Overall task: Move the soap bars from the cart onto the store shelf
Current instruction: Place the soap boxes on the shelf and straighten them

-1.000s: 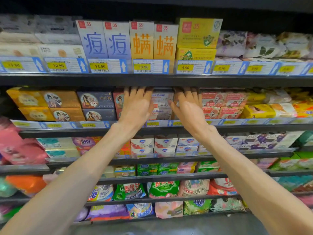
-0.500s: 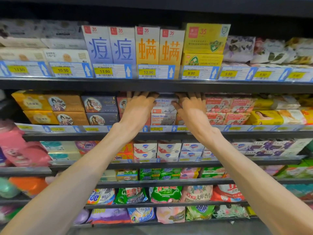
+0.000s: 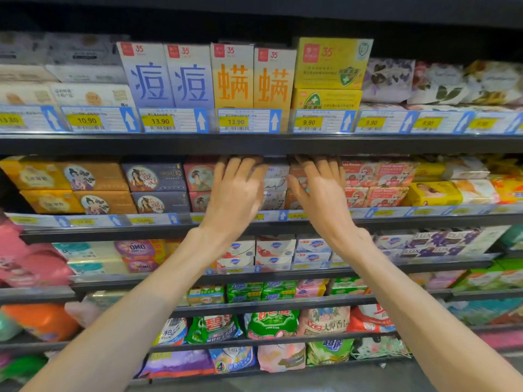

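Apparently some soap bars point(image 3: 276, 183) already sit on the shelf point(image 3: 113, 232), near its front edge, both the left hand point(image 3: 236, 195) and the right hand point(image 3: 321, 193) spread flat against them, while no cart is visible.

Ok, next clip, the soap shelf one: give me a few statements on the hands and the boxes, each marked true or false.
1. Both hands reach into the second shelf from the top. True: the left hand and right hand flank the white goat soap boxes.
2. The right hand holds a yellow box. False: its fingers lie spread against the shelved boxes.
3. The orange-lettered boxes stand on the shelf above the hands. True.
4. The tag under the orange-lettered boxes reads 9.90. False: that price tag reads 13.90.
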Demonstrator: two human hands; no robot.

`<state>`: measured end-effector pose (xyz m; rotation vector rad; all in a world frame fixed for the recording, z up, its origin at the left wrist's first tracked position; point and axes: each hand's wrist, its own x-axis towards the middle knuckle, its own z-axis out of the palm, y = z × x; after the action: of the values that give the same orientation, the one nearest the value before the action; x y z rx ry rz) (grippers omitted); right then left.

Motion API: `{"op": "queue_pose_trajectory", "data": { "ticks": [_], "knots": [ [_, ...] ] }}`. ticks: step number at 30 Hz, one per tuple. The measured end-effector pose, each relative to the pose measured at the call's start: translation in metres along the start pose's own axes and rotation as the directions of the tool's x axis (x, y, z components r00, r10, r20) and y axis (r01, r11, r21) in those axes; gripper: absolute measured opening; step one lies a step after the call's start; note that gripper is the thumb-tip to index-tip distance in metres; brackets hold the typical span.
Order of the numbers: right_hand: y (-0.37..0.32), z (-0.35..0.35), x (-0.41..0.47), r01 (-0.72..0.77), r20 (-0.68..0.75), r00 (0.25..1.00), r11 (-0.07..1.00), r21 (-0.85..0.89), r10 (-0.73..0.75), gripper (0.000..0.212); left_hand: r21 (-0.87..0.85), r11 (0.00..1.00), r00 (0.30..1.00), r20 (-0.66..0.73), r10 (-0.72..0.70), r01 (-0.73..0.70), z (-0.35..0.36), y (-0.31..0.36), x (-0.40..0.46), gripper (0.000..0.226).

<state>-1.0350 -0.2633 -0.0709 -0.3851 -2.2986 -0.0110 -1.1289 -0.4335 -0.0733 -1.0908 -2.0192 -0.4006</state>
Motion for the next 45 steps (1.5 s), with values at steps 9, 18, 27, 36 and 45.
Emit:
{"op": "queue_pose_trajectory", "data": {
  "ticks": [9,18,27,36,45],
  "knots": [
    [0.039,-0.003,-0.044,0.025,-0.041,0.999,1.000,-0.004,-0.025,0.037,-0.180,0.953,0.957,0.111,0.267,-0.245,0.023,0.048,-0.007,0.037],
    [0.045,0.001,-0.049,0.008,0.089,0.996,0.993,-0.118,0.002,0.044,-0.213,0.966,0.954,0.227,0.195,-0.147,0.036,0.069,0.003,0.052],
    [0.052,-0.012,-0.034,0.020,-0.070,0.997,1.000,-0.006,-0.020,0.032,-0.341,0.927,0.979,0.069,0.190,-0.156,0.027,0.053,0.014,0.037],
    [0.082,-0.015,0.000,0.034,0.016,0.999,0.996,-0.087,-0.033,0.039,-0.164,0.979,0.992,0.042,-0.118,0.124,0.029,0.053,0.037,0.029],
    [0.082,-0.019,0.028,-0.006,0.282,0.959,0.999,-0.043,0.018,0.041,-0.007,0.979,0.971,0.132,-0.199,0.201,0.021,0.052,0.040,0.026]
  ]
}}
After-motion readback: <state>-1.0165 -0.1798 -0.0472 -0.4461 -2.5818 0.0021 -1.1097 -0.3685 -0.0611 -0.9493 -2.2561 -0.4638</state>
